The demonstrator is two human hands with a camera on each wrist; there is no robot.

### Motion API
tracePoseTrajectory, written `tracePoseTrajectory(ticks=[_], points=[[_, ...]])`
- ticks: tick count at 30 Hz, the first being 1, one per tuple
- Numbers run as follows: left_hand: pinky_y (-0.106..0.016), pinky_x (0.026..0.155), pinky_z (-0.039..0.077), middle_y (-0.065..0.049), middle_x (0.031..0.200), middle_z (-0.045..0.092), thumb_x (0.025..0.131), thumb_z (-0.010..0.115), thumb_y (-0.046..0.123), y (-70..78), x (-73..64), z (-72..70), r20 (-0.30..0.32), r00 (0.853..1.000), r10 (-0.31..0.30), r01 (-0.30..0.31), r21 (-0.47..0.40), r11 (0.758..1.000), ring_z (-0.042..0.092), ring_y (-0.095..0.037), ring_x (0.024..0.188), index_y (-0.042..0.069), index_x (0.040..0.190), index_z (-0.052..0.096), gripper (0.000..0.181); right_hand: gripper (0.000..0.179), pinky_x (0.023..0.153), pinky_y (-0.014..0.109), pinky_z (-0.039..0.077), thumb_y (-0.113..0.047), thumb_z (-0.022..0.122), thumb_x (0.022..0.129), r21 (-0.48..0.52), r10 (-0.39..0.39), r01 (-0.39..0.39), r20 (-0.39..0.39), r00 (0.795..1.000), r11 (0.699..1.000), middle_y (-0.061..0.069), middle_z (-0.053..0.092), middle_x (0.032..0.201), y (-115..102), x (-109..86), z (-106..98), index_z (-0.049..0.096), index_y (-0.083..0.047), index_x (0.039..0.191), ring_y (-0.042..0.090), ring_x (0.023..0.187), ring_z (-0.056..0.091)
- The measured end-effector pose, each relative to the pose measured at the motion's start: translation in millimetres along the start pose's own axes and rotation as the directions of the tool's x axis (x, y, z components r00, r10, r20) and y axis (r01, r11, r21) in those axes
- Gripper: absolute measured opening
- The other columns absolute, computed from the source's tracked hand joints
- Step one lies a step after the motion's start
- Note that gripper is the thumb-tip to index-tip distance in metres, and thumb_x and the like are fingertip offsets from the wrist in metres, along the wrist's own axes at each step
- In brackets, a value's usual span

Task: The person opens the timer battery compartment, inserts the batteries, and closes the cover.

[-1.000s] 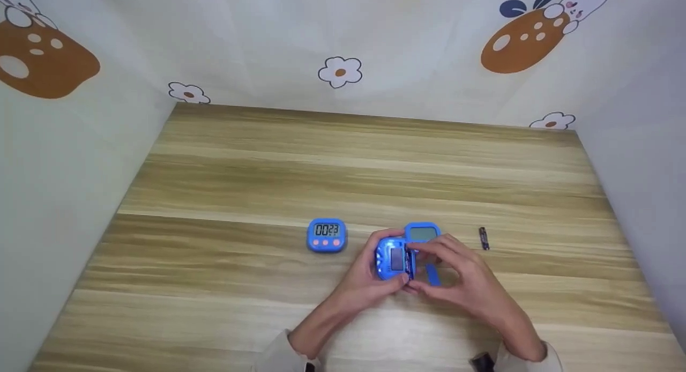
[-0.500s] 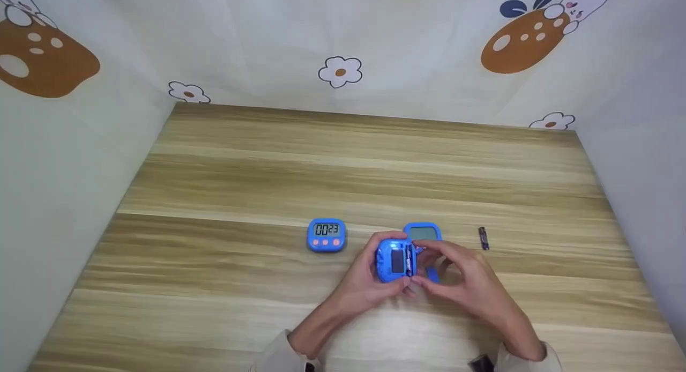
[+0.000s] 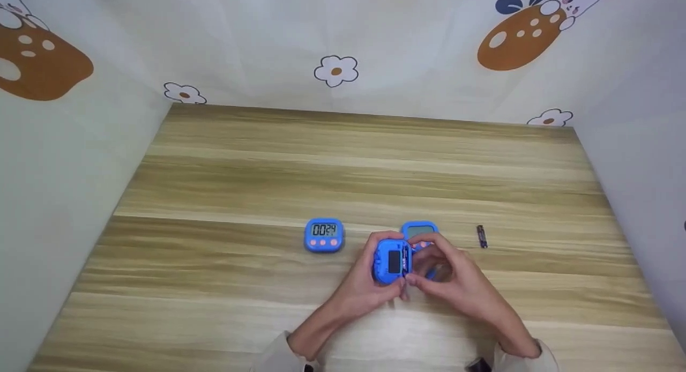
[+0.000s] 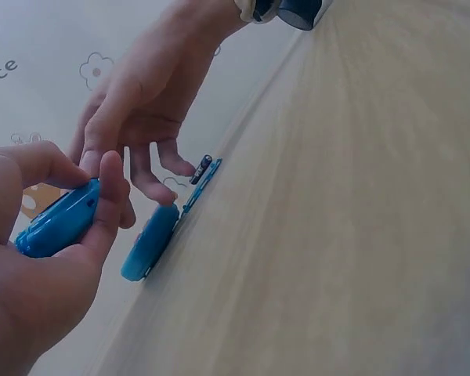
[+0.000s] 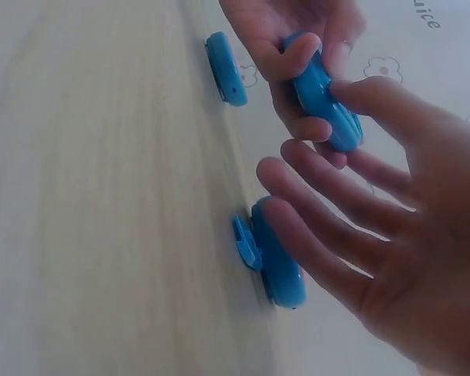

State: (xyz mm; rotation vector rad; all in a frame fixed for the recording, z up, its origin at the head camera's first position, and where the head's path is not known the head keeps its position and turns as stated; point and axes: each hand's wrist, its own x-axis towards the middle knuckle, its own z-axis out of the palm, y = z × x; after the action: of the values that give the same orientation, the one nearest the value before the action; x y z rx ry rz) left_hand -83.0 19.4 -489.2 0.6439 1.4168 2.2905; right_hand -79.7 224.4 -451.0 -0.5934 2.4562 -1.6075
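My left hand (image 3: 356, 286) grips a blue digital timer (image 3: 385, 273) with its back turned up and its battery slot uncovered. A battery (image 3: 405, 258) lies in the slot along the right side. My right hand (image 3: 461, 275) pinches that side, index finger at the far end and thumb at the near end. Its other fingers stretch out loosely, as the right wrist view shows. Under the right hand lies a small blue battery cover (image 5: 248, 244), mostly hidden from the head view. Behind the hands, a second blue timer (image 3: 419, 231) with a blank screen is partly covered.
Left of the hands, another blue timer (image 3: 324, 235) with pink buttons lies face up, its screen lit with digits. A loose dark battery (image 3: 482, 236) lies to the right on the wood-grain table (image 3: 257, 168). Patterned cloth walls (image 3: 257, 45) surround the table's back and sides.
The held timer has tilted a little so its back faces up more, and the right fingers have closed in on the battery side. The left timer's digits have gone from 23 to 24.
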Motion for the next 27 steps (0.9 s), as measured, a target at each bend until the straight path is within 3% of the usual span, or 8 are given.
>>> tracePoseTrajectory(ticks=[4, 7, 12, 17, 20, 23, 27], points=[[-0.046, 0.083, 0.058, -0.014, 0.137, 0.042, 0.081, 0.063, -0.016, 0.8, -0.5, 2.9, -0.016, 1.000, -0.021, 0.023, 0.142, 0.990, 0.057, -0.028, 0.109, 0.013, 0.143, 0.032, 0.075, 0.055, 0.060, 0.035, 0.058, -0.008, 0.076, 0.085, 0.154, 0.077, -0.085, 0.057, 0.995, 0.984, 0.012, 0.065, 0.103, 8.8, -0.6, -1.6, 0.047, -0.013, 0.131, 0.029, 0.082, 0.064], [-0.040, 0.090, 0.055, -0.007, 0.138, 0.043, 0.080, 0.066, -0.015, -0.2, -0.4, 3.8, -0.031, 0.999, -0.030, 0.036, 0.212, 0.977, 0.052, -0.024, 0.117, 0.019, 0.142, 0.034, 0.078, 0.056, 0.063, 0.037, 0.059, -0.010, 0.075, 0.086, 0.199, 0.103, -0.116, 0.077, 0.992, 0.973, 0.014, 0.062, 0.107, 16.9, -1.4, -2.1, 0.045, -0.015, 0.133, 0.030, 0.085, 0.064], [-0.045, 0.079, 0.059, -0.012, 0.137, 0.040, 0.081, 0.063, -0.018, -2.2, -0.1, 2.9, -0.033, 0.999, -0.036, 0.039, 0.113, 0.993, 0.057, -0.027, 0.108, 0.019, 0.144, 0.032, 0.079, 0.056, 0.059, 0.041, 0.059, -0.008, 0.072, 0.089, 0.194, 0.065, -0.080, 0.084, 0.994, 0.978, 0.015, 0.061, 0.107, 15.2, -0.7, -2.5, 0.044, -0.013, 0.136, 0.030, 0.085, 0.063], [-0.049, 0.080, 0.059, -0.022, 0.138, 0.037, 0.080, 0.060, -0.022, -1.6, 1.3, -0.1, -0.026, 0.999, -0.019, 0.018, -0.030, 0.999, 0.058, -0.041, 0.105, 0.013, 0.146, 0.027, 0.081, 0.052, 0.058, 0.039, 0.059, -0.005, 0.073, 0.088, 0.082, -0.019, 0.014, 0.053, 0.998, 0.997, 0.016, 0.063, 0.103, -4.4, -1.0, -11.5, 0.050, -0.007, 0.134, 0.029, 0.085, 0.063], [-0.050, 0.083, 0.057, -0.028, 0.140, 0.036, 0.080, 0.057, -0.023, -0.7, 2.0, -2.9, -0.023, 1.000, -0.021, 0.019, -0.085, 0.996, 0.054, -0.050, 0.111, 0.011, 0.147, 0.025, 0.082, 0.043, 0.061, 0.033, 0.057, -0.006, 0.075, 0.086, -0.032, -0.046, 0.046, 0.008, 0.999, 0.998, 0.012, 0.066, 0.099, -8.1, -3.6, -21.3, 0.059, -0.011, 0.125, 0.024, 0.084, 0.064], [-0.052, 0.084, 0.056, -0.032, 0.142, 0.033, 0.081, 0.054, -0.025, -0.2, 2.3, -4.7, -0.007, 1.000, -0.029, 0.028, -0.121, 0.992, 0.049, -0.053, 0.118, 0.011, 0.148, 0.022, 0.083, 0.034, 0.060, 0.031, 0.054, -0.010, 0.077, 0.085, -0.139, -0.051, 0.052, 0.010, 0.999, 0.989, 0.002, 0.067, 0.091, 1.5, -7.9, -31.4, 0.065, -0.014, 0.117, 0.018, 0.079, 0.063], [-0.052, 0.084, 0.057, -0.031, 0.141, 0.033, 0.081, 0.053, -0.025, 0.2, 1.8, -4.8, -0.001, 0.999, -0.049, 0.048, -0.134, 0.990, 0.048, -0.052, 0.119, 0.012, 0.148, 0.022, 0.082, 0.035, 0.062, 0.029, 0.053, -0.024, 0.078, 0.085, -0.230, -0.001, 0.026, 0.107, 0.994, 0.973, -0.009, 0.066, 0.087, 22.3, -13.2, -43.4, 0.066, -0.018, 0.117, 0.014, 0.075, 0.061]])
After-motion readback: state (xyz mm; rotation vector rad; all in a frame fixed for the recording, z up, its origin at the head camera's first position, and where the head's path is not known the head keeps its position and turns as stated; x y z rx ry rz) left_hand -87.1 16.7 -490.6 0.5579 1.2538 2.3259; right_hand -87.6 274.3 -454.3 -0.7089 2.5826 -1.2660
